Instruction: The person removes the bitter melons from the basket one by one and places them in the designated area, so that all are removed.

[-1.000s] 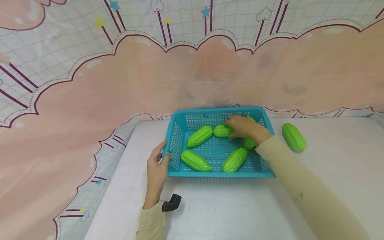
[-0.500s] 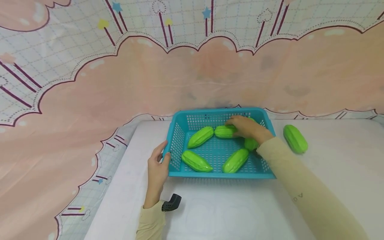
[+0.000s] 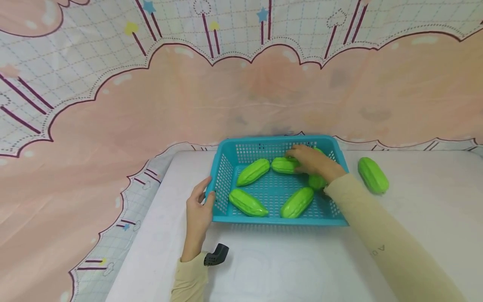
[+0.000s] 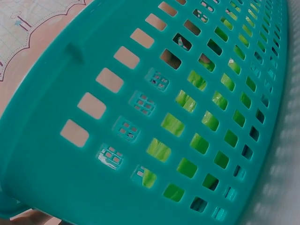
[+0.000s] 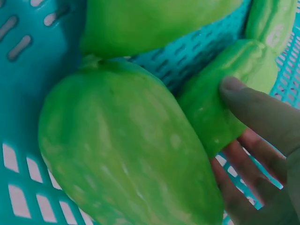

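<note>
Inside a teal perforated plastic basket (image 3: pixel 279 221) lie several ridged bright-green gourds. My right hand (image 3: pixel 315 161) reaches in at the back right and grips one green gourd (image 3: pixel 284 165) by its right end. In the right wrist view, the thumb lies on top of that gourd (image 5: pixel 225 93), with fingers below it. A larger-looking gourd (image 5: pixel 126 145) is close beside the hand there. My left hand (image 3: pixel 198 214) holds the basket's left side, its thumb at the rim. The left wrist view shows the basket's outer wall (image 4: pixel 42 164) and just a sliver of fingers (image 4: pixel 30 218).
One more gourd (image 3: pixel 372 175) lies on the white tabletop (image 3: pixel 279 268) right of the basket. Two gourds sit along the basket's left side, and another gourd (image 3: pixel 297 202) near its front. Behind stands a patterned pink cloth (image 3: pixel 241 100). A black wrist device (image 3: pixel 216 254) sits on the left sleeve.
</note>
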Available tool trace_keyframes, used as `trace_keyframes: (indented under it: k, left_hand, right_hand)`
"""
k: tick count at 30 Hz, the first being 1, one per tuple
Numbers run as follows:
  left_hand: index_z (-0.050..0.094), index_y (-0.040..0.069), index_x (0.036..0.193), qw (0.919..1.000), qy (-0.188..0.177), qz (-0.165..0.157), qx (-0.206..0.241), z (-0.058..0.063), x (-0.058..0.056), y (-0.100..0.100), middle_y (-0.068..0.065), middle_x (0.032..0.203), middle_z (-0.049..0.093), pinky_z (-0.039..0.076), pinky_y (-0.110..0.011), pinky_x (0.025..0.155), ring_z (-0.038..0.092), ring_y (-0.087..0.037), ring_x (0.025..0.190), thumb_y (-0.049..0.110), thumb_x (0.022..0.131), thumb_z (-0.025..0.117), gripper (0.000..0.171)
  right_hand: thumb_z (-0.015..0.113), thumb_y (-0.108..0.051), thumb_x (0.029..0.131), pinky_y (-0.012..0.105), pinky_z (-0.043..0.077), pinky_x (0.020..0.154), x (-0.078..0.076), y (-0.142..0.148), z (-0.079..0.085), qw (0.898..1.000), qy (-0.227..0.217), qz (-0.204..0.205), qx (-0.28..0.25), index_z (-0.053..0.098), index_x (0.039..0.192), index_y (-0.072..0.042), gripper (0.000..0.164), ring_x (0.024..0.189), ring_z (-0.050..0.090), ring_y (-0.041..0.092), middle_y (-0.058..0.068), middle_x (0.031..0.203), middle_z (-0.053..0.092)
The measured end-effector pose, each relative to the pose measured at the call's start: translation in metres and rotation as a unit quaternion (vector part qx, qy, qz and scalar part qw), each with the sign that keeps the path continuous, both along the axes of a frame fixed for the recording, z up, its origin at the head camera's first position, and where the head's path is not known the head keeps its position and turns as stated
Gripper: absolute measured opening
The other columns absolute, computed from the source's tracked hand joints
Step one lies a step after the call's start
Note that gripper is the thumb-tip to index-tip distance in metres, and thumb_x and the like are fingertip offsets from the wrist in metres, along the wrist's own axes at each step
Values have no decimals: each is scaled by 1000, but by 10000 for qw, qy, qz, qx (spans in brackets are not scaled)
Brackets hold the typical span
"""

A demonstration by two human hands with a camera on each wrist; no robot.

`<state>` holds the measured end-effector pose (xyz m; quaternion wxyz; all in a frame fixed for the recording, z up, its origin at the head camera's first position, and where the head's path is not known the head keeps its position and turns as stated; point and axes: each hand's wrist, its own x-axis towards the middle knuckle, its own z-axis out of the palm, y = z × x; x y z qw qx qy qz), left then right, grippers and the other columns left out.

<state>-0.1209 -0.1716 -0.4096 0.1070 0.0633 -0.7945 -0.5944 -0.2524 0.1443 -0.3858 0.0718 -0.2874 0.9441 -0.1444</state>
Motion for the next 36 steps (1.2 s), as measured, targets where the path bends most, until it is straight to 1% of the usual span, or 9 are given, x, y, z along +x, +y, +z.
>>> trace_keyframes:
  k: [4,10,16,21,25,31,36]
  left_hand:
    - [54,11,143,10000,30,14,-13,0,0,0,-7,151,45,42,-49,109,47,-27,134,6,99,52,44]
    - [54,11,143,10000,25,43,-37,1,0,1,-7,151,45,41,-50,110,47,-28,134,7,99,51,44]
    - [54,11,143,9999,-5,75,-78,3,0,2,-7,151,45,44,-47,108,48,-27,134,7,99,52,44]
    - [54,12,143,9999,-50,89,-67,3,1,2,-6,151,45,47,-48,103,52,-28,128,7,99,52,44]
    - [54,13,143,10000,-31,63,-26,1,0,1,-5,151,45,49,-48,100,54,-27,125,7,99,52,44]
    - [54,12,142,10000,39,50,11,-1,-1,0,-6,150,46,47,-48,102,52,-26,127,7,99,52,44]
    - [54,13,142,10000,7,61,18,-1,-1,0,-5,151,45,47,-49,103,52,-27,127,7,99,52,44]
  right_hand:
    - [78,-7,84,50,45,104,1,0,4,9999,31,100,38,61,129,3,49,121,55,39,22,128,60]
    - [78,-7,83,52,43,106,4,0,11,9998,-73,144,-106,60,130,5,51,124,54,41,23,129,60]
    - [78,-7,83,52,43,106,7,0,13,9995,-59,213,-230,60,130,5,52,124,54,40,22,128,61]
    - [79,-7,83,52,43,105,9,-1,15,9988,32,333,-350,60,128,5,51,122,54,40,21,126,61]
    - [79,-7,83,52,44,105,12,-2,17,9988,16,287,-388,60,129,5,51,122,54,40,21,127,61]
    - [78,-7,83,53,42,107,17,-3,22,9988,4,260,-411,60,130,5,52,124,53,41,22,130,59]
    - [79,-7,82,51,47,101,20,-1,26,9982,106,293,-509,60,130,4,53,117,56,38,21,123,61]
